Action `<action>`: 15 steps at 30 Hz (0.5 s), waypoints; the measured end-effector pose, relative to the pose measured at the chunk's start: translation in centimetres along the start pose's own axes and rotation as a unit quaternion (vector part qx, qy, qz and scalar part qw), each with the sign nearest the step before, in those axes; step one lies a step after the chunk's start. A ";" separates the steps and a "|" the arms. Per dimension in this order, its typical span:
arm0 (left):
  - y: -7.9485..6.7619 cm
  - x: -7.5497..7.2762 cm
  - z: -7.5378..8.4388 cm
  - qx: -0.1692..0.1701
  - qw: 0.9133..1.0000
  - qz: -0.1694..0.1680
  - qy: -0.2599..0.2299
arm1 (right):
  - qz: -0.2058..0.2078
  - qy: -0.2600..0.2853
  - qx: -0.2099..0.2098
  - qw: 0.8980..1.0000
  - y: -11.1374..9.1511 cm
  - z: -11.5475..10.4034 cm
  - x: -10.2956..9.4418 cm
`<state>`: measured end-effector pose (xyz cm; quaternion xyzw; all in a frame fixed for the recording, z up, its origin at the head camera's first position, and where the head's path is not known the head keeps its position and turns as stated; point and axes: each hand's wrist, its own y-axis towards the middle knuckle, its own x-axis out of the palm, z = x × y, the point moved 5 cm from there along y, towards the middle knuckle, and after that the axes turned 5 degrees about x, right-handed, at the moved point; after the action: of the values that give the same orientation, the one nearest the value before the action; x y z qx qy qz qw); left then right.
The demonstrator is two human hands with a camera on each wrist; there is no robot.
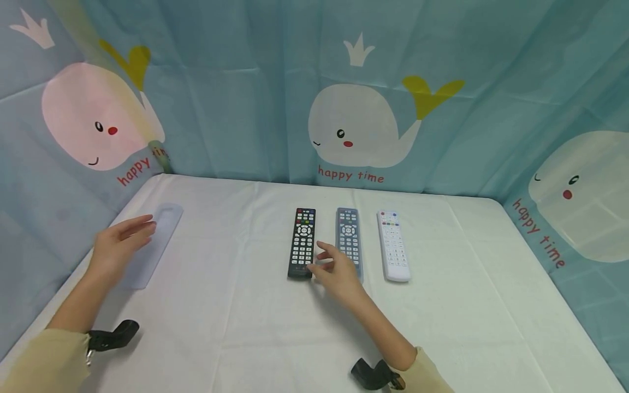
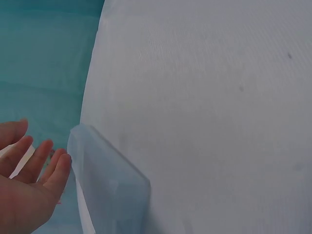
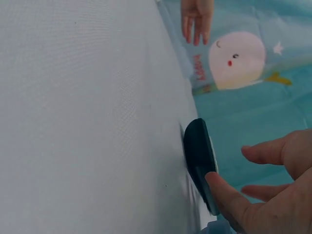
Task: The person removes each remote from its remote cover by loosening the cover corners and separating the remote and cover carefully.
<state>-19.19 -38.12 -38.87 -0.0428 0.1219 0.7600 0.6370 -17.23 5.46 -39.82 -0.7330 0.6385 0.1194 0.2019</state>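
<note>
At the far left, a pink whale print shows whole on the blue backdrop (image 1: 236,109), though a blurred yellowish band partly washes over it and the lettering beneath. The left sleeve (image 1: 44,360) is cut off by the frame's corner, and a black device (image 1: 113,335) sits at its cuff. The left hand (image 1: 115,248) is free, its fingers loosely bent around nothing. It hides the left edge of a pale translucent cover (image 1: 159,251), which lies near the left side of the white surface (image 1: 211,305). In the left wrist view the little finger meets the cover's edge, but whether they touch is hard to say; the cover's lower end runs out of that view.

Well to the right, the black remote (image 1: 301,237) lies face up, its printed key labels too small to read. At its lower right edge is the right hand (image 1: 341,275), fingers spread and not closed around anything; the digit nearest the remote overlaps it, and contact cannot be settled. The right wrist view shows this remote only from the side, its keys out of sight.

Just beyond, the grey-blue remote (image 1: 348,221) is partly covered by the right hand, its lower keys hidden; whether it is sheathed is unclear. Farther right, the white remote (image 1: 395,248) lies fully visible, its pale keys faint. The right-hand whale (image 1: 589,202) is cropped by the frame.
</note>
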 end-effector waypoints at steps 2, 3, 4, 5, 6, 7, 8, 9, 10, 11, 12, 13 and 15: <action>0.1 0.5 0.2 0.006 1.000 -0.003 -0.016 | 0.002 0.000 -0.002 1.000 0.1 -0.1 -0.2; 0.2 0.8 0.2 0.009 1.000 -0.005 -0.022 | 0.004 0.000 -0.003 1.000 0.2 -0.1 -0.2; 0.3 1.0 0.3 0.012 1.000 -0.007 -0.026 | 0.004 0.001 -0.003 1.000 0.2 -0.1 -0.3; 0.4 1.3 0.4 0.015 1.000 -0.008 -0.022 | 0.003 0.002 -0.003 1.000 0.3 -0.1 -0.5; 0.4 1.6 0.4 0.018 0.999 -0.009 -0.025 | 0.004 0.002 -0.003 1.000 0.3 -0.1 -0.6; 0.5 1.9 0.5 0.023 0.999 -0.011 -0.033 | 0.004 0.001 -0.002 1.000 0.4 -0.1 -0.7; 0.5 2.2 0.6 0.029 0.999 -0.013 -0.040 | 0.006 0.002 0.001 1.000 0.4 -0.1 -0.8; 0.6 2.5 0.7 0.034 0.998 -0.015 -0.043 | 0.008 0.000 0.004 1.000 0.5 -0.1 -1.0; 0.6 2.7 0.8 0.038 0.998 -0.017 -0.045 | 0.010 -0.001 0.005 1.000 0.5 -0.1 -1.1; 0.6 3.0 0.9 0.040 0.998 -0.018 -0.049 | 0.014 -0.002 0.005 1.000 0.6 -0.1 -1.3; 0.6 3.3 1.1 0.044 0.998 -0.019 -0.049 | 0.017 -0.003 0.006 1.000 0.7 -0.1 -1.4; 0.5 3.6 1.2 0.047 0.998 -0.020 -0.040 | 0.020 -0.002 0.006 1.000 0.7 0.0 -1.6; 0.5 4.2 1.5 0.047 0.999 -0.019 -0.016 | 0.026 -0.001 0.004 1.000 0.9 0.0 -1.9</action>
<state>-20.31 -33.83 -38.32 -0.0027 0.1467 0.7420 0.6542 -18.38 7.05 -39.12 -0.7152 0.6578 0.1230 0.2018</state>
